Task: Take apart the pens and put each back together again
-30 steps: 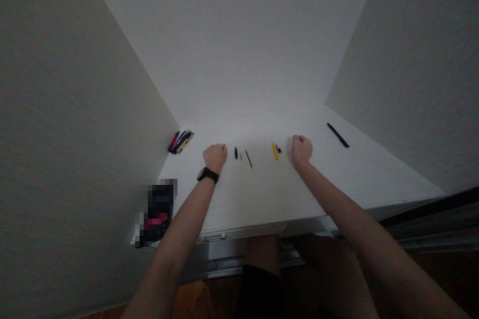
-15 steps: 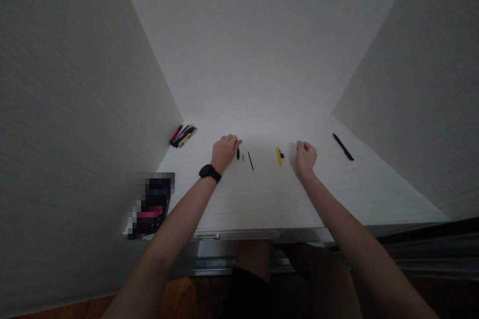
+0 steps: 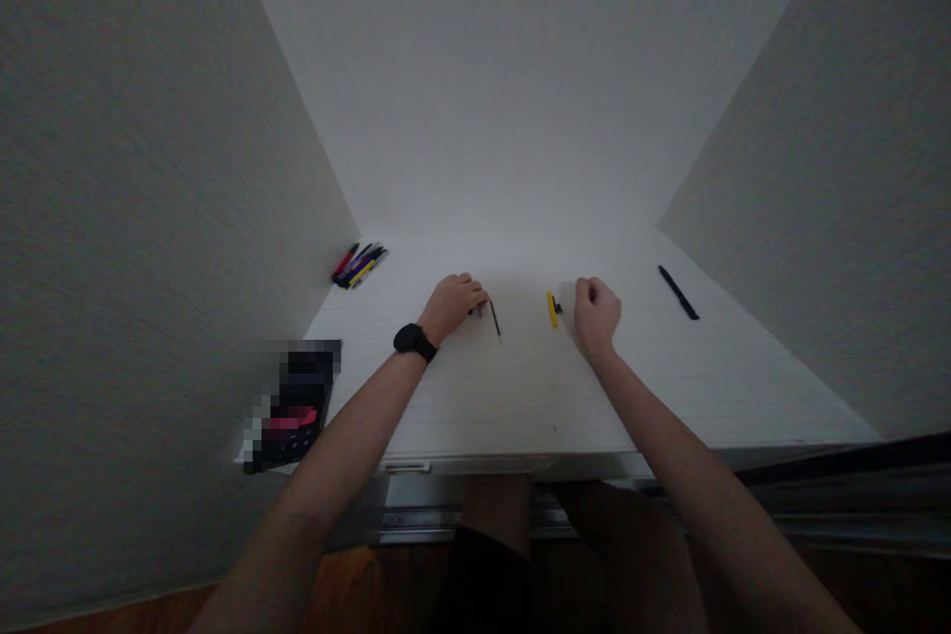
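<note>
My left hand point(image 3: 453, 302), with a black watch on its wrist, lies on the white desk point(image 3: 520, 376) with its fingers curled over a small black pen part and a tiny grey piece. A thin black refill point(image 3: 494, 318) lies just right of those fingers. My right hand point(image 3: 596, 310) rests as a loose fist on the desk, nothing visible in it. A yellow pen barrel point(image 3: 551, 308) with a small black piece beside it lies just left of that fist.
Several coloured pens point(image 3: 358, 264) lie bunched in the desk's back left corner. One black pen point(image 3: 678, 292) lies alone at the right. A dark device point(image 3: 293, 406) sits at the front left corner. Walls enclose the desk on three sides.
My left hand has slid right from a resting fist and closed its fingers over the small black pen part. My right hand has hardly moved.
</note>
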`<move>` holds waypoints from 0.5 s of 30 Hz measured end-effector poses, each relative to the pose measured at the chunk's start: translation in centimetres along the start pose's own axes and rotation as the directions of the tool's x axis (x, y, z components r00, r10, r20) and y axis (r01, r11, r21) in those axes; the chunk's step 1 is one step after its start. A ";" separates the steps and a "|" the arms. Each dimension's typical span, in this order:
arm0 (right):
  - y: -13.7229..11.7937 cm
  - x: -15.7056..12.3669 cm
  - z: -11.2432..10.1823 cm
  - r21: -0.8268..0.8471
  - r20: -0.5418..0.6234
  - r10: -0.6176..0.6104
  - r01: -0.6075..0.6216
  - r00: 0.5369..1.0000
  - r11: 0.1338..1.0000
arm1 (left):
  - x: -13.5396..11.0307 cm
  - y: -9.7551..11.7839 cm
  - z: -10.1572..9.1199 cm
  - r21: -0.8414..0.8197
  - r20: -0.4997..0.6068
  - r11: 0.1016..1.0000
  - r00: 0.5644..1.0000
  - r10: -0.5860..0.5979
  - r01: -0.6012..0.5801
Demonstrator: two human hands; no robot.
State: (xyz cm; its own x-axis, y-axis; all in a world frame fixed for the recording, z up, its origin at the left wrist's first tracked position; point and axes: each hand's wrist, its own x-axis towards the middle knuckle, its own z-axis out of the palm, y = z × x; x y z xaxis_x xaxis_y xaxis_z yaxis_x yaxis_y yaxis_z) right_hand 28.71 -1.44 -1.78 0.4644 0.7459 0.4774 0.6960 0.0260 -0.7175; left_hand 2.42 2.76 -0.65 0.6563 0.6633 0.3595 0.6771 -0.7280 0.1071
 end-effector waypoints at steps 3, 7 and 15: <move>-1.2 -1.4 0.0 -0.096 0.149 -0.313 0.328 0.938 0.940 | 0.1 0.2 -0.2 0.114 0.015 0.991 0.998 0.065 -0.066; -2.5 -3.2 0.5 -0.010 0.364 -0.686 0.739 0.630 0.674 | 0.2 0.2 -0.1 0.179 0.017 0.980 0.996 0.082 -0.084; -2.6 -3.5 1.0 0.119 0.475 -0.783 0.853 0.401 0.508 | 0.7 0.5 0.3 0.152 -0.012 0.983 0.994 0.109 -0.106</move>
State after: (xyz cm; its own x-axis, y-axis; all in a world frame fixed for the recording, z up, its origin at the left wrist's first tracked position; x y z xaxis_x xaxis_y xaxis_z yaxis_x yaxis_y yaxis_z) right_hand 24.70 -3.45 -2.14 -0.6194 0.5949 0.5123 0.6849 0.7284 -0.0179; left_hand 3.28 2.93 -0.68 0.7223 0.5776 0.3802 0.6463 -0.7595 -0.0740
